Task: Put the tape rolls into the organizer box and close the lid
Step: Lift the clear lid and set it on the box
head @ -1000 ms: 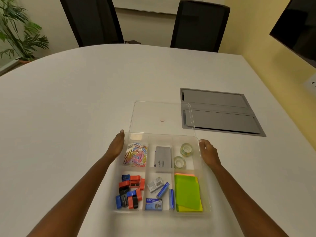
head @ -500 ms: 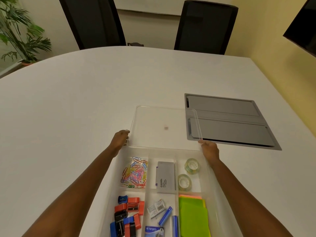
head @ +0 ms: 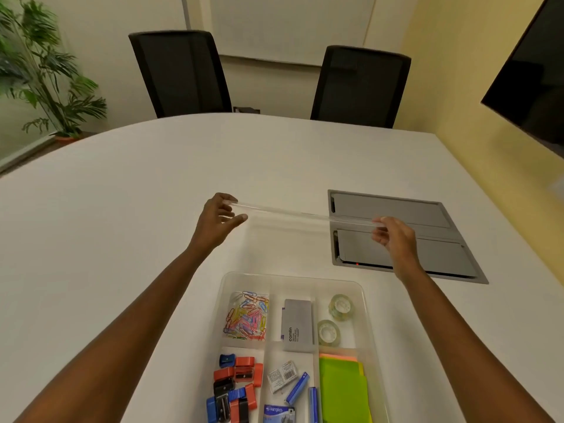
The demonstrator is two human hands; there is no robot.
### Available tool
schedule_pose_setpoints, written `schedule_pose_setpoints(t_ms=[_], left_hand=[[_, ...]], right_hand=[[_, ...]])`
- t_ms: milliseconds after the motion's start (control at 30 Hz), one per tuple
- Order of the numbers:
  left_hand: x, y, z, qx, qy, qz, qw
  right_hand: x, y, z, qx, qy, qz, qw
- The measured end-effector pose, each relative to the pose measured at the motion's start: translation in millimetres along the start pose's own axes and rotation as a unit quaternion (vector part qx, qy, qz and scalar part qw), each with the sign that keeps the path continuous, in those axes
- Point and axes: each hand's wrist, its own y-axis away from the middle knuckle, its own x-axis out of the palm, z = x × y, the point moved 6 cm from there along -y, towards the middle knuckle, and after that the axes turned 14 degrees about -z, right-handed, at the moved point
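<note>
**A:** What's changed on the table?

**B:** I note the lid (head: 305,215) is off the table now. A second ago it lay flat just beyond the box with my hands at its near corners; now both hands hold it up in the air, tilted so I see it nearly edge-on, a thin clear strip running between them.

**A:** Grip on each side?

**B:** Left hand (head: 217,222) pinches the left end, thumb below and fingers over the top edge. Right hand (head: 393,235) pinches the right end the same way, fingers narrow around the edge. Both closed on the lid, nothing else in either hand.

**A:** And the tape rolls?

**B:** Two tape rolls (head: 335,319), both already in the box (head: 367,303), in the far right compartment, one just beyond the other, lying flat. I see none loose on the table (head: 128,215).

**A:** So the first half is done?

**B:** I judge so. What remains is closing. The lid hangs above the table beyond the box's far wall, partly over the grey floor-of-table hatch (head: 406,236), well clear of the contents.

**A:** What does the next move call for?

**B:** Bring the lid back toward me, level it, line its corners with the box rim and press down. The lid is clear and hard to read, so alignment is the risk; a skewed corner could leave it riding on the rim.
</note>
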Motion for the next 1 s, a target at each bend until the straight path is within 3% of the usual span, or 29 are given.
schedule_pose_setpoints(t_ms=[133,233,367,467,800,1000], left_hand=[[-31.4,5.3,-45.1,0.121,-0.037,-0.098,0.987],[-51.9,12.8,-76.8,0.160,0.000,-0.152,0.975],[-63.4,32.2,-109.9,0.154,0.111,-0.110,0.976],[-74.8,48.9,-133.0,0.165,0.162,-0.101,0.968],[-120.0,83.3,-165.0,0.096,0.275,-0.115,0.950],[-119.6,97.0,-126.4,0.005,0.269,-0.154,0.951]], right_hand=[[-12.4,20.0,41.0,-0.049,-0.049,0.056,0.996],[-22.8,33.9,60.6,-0.097,-0.036,0.091,0.990],[-47.1,49.1,74.9,-0.156,0.002,0.054,0.986],[-63.9,62.5,75.7,-0.153,-0.004,0.028,0.988],[-98.7,117.0,21.6,-0.074,0.025,0.002,0.997],[-112.8,150.3,2.6,-0.010,-0.136,-0.055,0.989]])
